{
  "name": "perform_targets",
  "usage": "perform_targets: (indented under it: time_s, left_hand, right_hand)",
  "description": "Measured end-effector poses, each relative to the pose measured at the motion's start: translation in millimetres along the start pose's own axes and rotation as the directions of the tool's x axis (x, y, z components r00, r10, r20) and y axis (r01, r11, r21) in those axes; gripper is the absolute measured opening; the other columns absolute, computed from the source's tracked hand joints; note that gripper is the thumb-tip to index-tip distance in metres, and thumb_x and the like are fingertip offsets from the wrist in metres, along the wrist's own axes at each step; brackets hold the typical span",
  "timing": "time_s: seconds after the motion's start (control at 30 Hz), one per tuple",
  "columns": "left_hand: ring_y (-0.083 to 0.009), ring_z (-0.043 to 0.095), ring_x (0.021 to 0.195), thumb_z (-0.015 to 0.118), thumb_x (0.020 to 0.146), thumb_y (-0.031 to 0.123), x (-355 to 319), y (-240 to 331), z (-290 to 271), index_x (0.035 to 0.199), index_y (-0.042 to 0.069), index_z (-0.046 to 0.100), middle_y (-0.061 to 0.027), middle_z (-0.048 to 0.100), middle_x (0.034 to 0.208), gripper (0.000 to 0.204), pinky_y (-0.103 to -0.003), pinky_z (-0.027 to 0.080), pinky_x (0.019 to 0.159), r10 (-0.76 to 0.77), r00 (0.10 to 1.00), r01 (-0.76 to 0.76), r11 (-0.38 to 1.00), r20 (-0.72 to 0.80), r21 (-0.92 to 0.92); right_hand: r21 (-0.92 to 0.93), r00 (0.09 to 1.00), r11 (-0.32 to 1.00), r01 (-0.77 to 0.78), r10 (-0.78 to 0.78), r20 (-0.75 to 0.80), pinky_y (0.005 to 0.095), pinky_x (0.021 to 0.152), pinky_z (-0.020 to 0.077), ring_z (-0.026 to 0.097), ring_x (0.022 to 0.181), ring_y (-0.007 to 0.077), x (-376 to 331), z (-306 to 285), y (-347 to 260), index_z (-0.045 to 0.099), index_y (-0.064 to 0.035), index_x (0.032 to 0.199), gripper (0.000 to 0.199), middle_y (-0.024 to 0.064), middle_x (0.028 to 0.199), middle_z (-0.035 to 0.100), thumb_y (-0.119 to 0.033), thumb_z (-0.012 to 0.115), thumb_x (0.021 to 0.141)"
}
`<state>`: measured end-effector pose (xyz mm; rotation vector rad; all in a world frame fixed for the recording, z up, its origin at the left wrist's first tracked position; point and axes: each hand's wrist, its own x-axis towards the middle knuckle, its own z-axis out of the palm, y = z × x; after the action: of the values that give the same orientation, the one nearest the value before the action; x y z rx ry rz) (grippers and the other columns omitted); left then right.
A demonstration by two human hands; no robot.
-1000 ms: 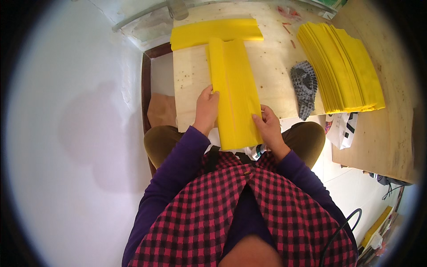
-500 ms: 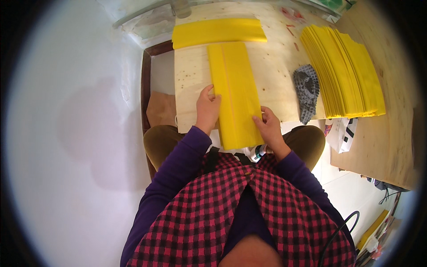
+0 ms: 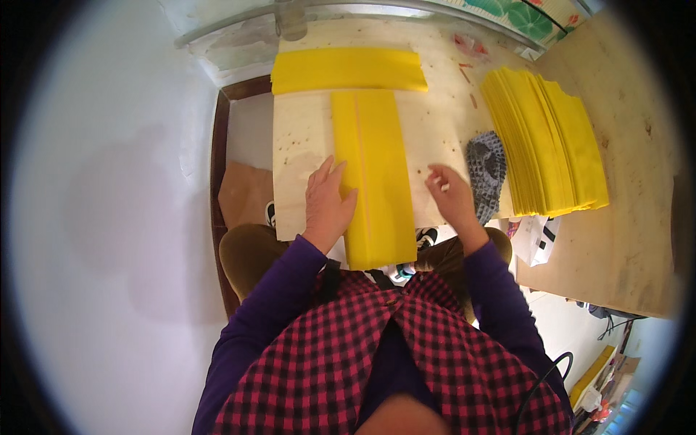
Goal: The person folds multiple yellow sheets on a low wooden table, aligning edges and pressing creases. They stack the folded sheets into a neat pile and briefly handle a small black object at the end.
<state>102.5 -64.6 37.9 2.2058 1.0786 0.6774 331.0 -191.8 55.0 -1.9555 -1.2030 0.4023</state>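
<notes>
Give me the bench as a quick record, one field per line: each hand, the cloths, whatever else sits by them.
Left hand: on left side of near cloth
Right hand: off near cloth, fingers curled; cannot tell if holding anything
Near cloth: yellow, lengthwise, overhanging near edge of table
Far cloth: yellow, crosswise, beyond near cloth
Stack: yellow folded cloths, on the right
Grey item: textured, between right hand and stack

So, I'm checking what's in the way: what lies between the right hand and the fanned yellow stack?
A grey patterned cloth lies between the right hand and yellow stack, in the head view.
</notes>
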Motion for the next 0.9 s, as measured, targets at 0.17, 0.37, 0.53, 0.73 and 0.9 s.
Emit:
perform_targets:
  time_s: [0.17,0.37,0.53,0.73,0.9]
  left_hand:
    - [-0.0371,0.043,0.123,0.066,0.079,0.016,12,-11,2,0.124,0.005,0.055,-0.0182,0.047,0.136,0.048,-0.044,0.031,0.106,0.074,0.997,-0.076,0.994,-0.02,-0.079]
    - [-0.0375,0.045,0.121,0.067,0.078,0.011,22,-17,10,0.123,0.006,0.057,-0.0193,0.049,0.133,0.046,-0.044,0.035,0.103,0.106,0.991,-0.12,0.971,-0.08,-0.207]
    - [-0.0377,0.046,0.12,0.067,0.078,0.011,31,-17,8,0.122,0.005,0.057,-0.0197,0.049,0.133,0.045,-0.044,0.037,0.102,0.069,0.992,-0.097,0.95,-0.102,-0.298]
    - [-0.0362,0.046,0.12,0.067,0.078,0.007,34,-20,11,0.121,0.003,0.057,-0.0195,0.049,0.133,0.044,-0.042,0.038,0.102,0.014,0.995,-0.05,0.922,-0.096,-0.384]
    - [-0.0321,0.045,0.124,0.064,0.077,0.0,34,-22,15,0.121,0.002,0.057,-0.0183,0.048,0.135,0.044,-0.038,0.038,0.104,0.007,0.992,-0.062,0.892,-0.123,-0.448]
  right_hand:
    - [-0.378,0.947,0.871,0.314,-0.316,0.059,0.0382,0.09,0.0458,0.056,0.104,0.0296,106,-5,14,0.053,-0.0033,0.122,0.045,0.0156,0.117,0.057,-0.004,0.063,0.078]
    - [-0.738,0.859,0.462,0.492,-0.395,0.326,0.0409,0.108,0.0323,0.039,0.132,0.0313,215,29,33,0.038,-0.0059,0.139,0.058,0.0168,0.144,0.038,-0.004,0.053,0.082]
    - [-0.725,0.834,0.417,0.548,-0.337,0.437,0.04,0.104,0.0377,0.047,0.125,0.033,265,46,46,0.04,-0.0044,0.137,0.051,0.0184,0.14,0.044,-0.003,0.047,0.087]
    - [-0.698,0.833,0.458,0.55,-0.364,0.417,0.04,0.085,0.05,0.062,0.102,0.031,286,49,45,0.052,-0.0079,0.125,0.038,0.0152,0.114,0.063,-0.006,0.044,0.088]
    - [-0.73,0.839,0.414,0.544,-0.261,0.477,0.0437,0.074,0.0512,0.065,0.088,0.0332,306,37,23,0.062,-0.0109,0.112,0.03,0.0147,0.094,0.068,-0.009,0.047,0.086]
